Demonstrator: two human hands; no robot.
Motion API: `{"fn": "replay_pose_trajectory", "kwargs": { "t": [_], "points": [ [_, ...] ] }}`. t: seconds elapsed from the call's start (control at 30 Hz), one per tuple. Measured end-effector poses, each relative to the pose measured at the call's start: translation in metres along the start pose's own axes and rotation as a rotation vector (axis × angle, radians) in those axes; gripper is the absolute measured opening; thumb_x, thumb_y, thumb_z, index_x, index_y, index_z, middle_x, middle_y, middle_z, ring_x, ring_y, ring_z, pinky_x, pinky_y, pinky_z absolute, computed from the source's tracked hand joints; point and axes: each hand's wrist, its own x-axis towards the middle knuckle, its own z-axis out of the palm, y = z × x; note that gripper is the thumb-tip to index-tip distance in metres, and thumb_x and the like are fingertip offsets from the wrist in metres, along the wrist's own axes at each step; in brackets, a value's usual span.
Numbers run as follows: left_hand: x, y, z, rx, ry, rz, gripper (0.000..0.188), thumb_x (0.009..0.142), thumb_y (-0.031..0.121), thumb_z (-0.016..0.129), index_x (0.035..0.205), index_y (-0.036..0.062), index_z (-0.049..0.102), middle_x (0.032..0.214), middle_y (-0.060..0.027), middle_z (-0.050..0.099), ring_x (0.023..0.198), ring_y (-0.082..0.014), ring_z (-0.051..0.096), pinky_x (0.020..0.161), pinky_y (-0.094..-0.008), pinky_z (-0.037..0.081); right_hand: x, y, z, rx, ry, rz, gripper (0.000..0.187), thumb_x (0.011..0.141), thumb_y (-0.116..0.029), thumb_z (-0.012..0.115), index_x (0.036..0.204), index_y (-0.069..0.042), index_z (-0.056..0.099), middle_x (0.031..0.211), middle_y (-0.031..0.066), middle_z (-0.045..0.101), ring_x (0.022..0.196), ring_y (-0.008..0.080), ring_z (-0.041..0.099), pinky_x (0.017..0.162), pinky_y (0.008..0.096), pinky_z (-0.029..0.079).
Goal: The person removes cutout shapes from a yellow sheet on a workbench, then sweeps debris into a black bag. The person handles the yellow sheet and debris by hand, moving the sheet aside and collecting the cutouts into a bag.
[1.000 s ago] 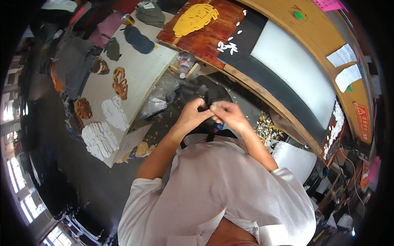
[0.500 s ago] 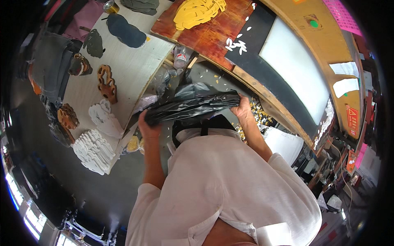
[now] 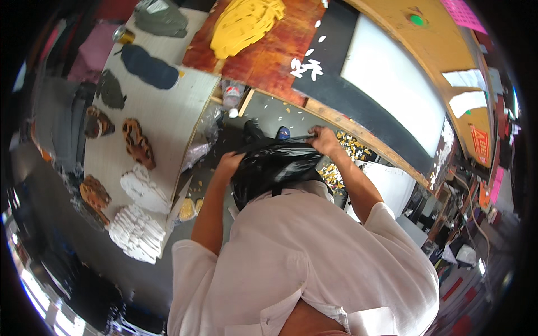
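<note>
A shiny black plastic bag (image 3: 274,165) hangs in front of my waist, its upper edge pulled taut between my two hands. My left hand (image 3: 228,164) is closed on the left end of that edge. At the other end, my right hand (image 3: 325,141) grips the rim with bent fingers, a little farther from me than the left. The bag's lower part lies against my body and droops in loose folds. Whether its mouth has come apart cannot be made out.
Left stands a pale table (image 3: 185,95) with stacks of white cut pieces (image 3: 135,232), brown cut-out pieces (image 3: 138,143) and a dark cap (image 3: 150,67). Ahead, a reddish board (image 3: 269,61) bears yellow pieces (image 3: 246,25). Right runs a bench with a white panel (image 3: 392,84). Scraps (image 3: 339,162) litter the floor.
The bag went from a bunched, sideways bundle to a spread sheet hanging down. My hands came closer together; the left moved right and slightly up. The view shifted somewhat.
</note>
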Motion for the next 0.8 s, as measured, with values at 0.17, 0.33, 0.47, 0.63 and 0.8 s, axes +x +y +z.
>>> {"fn": "replay_pose_trajectory", "kwargs": {
  "t": [0.17,0.33,0.47,0.63,0.8],
  "points": [
    [0.022,-0.002,-0.004,-0.330,0.037,-0.251,0.039,0.100,0.029,0.062,0.119,-0.0022,0.075,0.111,-0.0173,0.076,0.103,-0.0262,0.071,0.092,-0.0392,0.054,0.043,0.088,0.037,0.414,0.145,0.225,0.031,0.087,-0.017,0.083,0.111,0.001,0.075,0.101,0.0159,0.078,0.090,0.0277,0.074,0.085,0.0372,0.058],
    [0.042,0.088,0.003,-0.588,0.070,-0.533,0.053,0.104,0.043,0.060,0.130,-0.0017,0.071,0.121,-0.0159,0.074,0.113,-0.0233,0.068,0.100,-0.0380,0.051,0.069,0.069,0.046,1.475,-0.133,0.616,0.035,0.096,-0.018,0.071,0.128,-0.003,0.069,0.121,0.0115,0.075,0.106,0.0265,0.072,0.098,0.0395,0.058],
    [0.059,0.090,0.001,-0.005,-0.006,-0.425,0.065,0.103,0.055,0.059,0.140,0.0008,0.065,0.133,-0.0149,0.070,0.117,-0.0246,0.066,0.107,-0.0364,0.048,0.075,0.053,0.060,1.497,-0.496,0.625,0.041,0.098,-0.023,0.068,0.136,-0.006,0.066,0.129,0.0106,0.073,0.116,0.0254,0.069,0.109,0.0419,0.053],
    [0.125,0.079,-0.012,-0.932,0.141,-0.653,0.074,0.105,0.062,0.051,0.145,-0.0003,0.059,0.131,-0.0151,0.070,0.115,-0.0269,0.068,0.099,-0.0389,0.055,0.060,0.063,0.052,1.431,-0.145,0.500,0.038,0.100,-0.024,0.067,0.134,-0.006,0.067,0.140,0.0076,0.066,0.130,0.0214,0.060,0.112,0.0400,0.048],
    [0.131,0.106,-0.023,-0.808,0.195,-0.587,0.078,0.103,0.064,0.050,0.145,-0.0008,0.056,0.132,-0.0168,0.068,0.118,-0.0299,0.068,0.094,-0.0442,0.057,-0.029,0.015,-0.041,0.753,-0.403,0.224,0.031,0.101,-0.022,0.071,0.126,-0.004,0.072,0.134,0.0077,0.068,0.124,0.0204,0.063,0.107,0.0373,0.051]
  ]
}}
